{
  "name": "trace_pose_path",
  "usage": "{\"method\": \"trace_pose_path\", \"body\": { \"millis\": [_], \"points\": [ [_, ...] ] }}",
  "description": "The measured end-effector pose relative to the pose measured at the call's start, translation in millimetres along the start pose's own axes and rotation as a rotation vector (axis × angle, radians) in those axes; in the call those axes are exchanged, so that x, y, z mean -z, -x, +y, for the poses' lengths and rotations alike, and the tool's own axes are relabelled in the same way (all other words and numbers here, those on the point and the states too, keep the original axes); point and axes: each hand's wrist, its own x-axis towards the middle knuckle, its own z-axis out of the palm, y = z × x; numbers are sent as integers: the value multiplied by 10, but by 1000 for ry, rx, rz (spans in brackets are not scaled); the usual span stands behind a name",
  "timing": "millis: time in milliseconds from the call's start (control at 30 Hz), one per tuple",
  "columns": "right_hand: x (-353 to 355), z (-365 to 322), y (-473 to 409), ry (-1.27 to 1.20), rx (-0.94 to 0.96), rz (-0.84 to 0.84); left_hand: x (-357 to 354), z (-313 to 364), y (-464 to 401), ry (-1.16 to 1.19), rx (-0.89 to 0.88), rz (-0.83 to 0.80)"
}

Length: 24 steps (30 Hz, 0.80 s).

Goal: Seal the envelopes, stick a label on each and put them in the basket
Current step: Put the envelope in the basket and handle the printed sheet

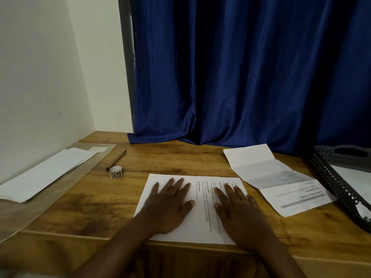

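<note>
A printed white sheet (202, 199) lies flat near the table's front edge. My left hand (169, 205) rests palm down on its left half, fingers straight and spread. My right hand (239, 209) presses flat on its right half over the printed lines. A second printed sheet (281, 181), creased into thirds and partly unfolded, lies to the right. White envelopes (44, 175) are stacked at the far left on a clear plastic sleeve. A dark perforated basket (339, 181) stands at the right edge with something white inside.
A brown pen (117, 159) and a small white roll on a holder (116, 171) lie left of centre on the wooden table (170, 159). A blue curtain (241, 73) hangs behind; a white wall stands to the left.
</note>
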Motion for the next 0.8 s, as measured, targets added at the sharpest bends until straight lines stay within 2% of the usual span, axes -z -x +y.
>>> {"method": "trace_pose_path", "body": {
  "millis": [167, 367, 433, 533, 667, 800],
  "points": [
    [29, -27, 19, -1, -13, -37, -9, -403, 113, 17, 136, 22],
    [164, -126, 18, 31, -49, -101, -103, -409, 96, -4, 139, 106],
    [241, -235, -41, 89, -64, -78, -125, -421, 93, 0, 138, 116],
    [291, -524, -189, 29, 25, 14, -145, -424, 81, -10, 138, 125],
    [121, -827, -331, -46, 132, -51, -128, -421, 89, -13, 139, 121],
    [2, -680, -376, -81, 119, -71, -103, -402, 91, -3, 145, 117]
  ]
}}
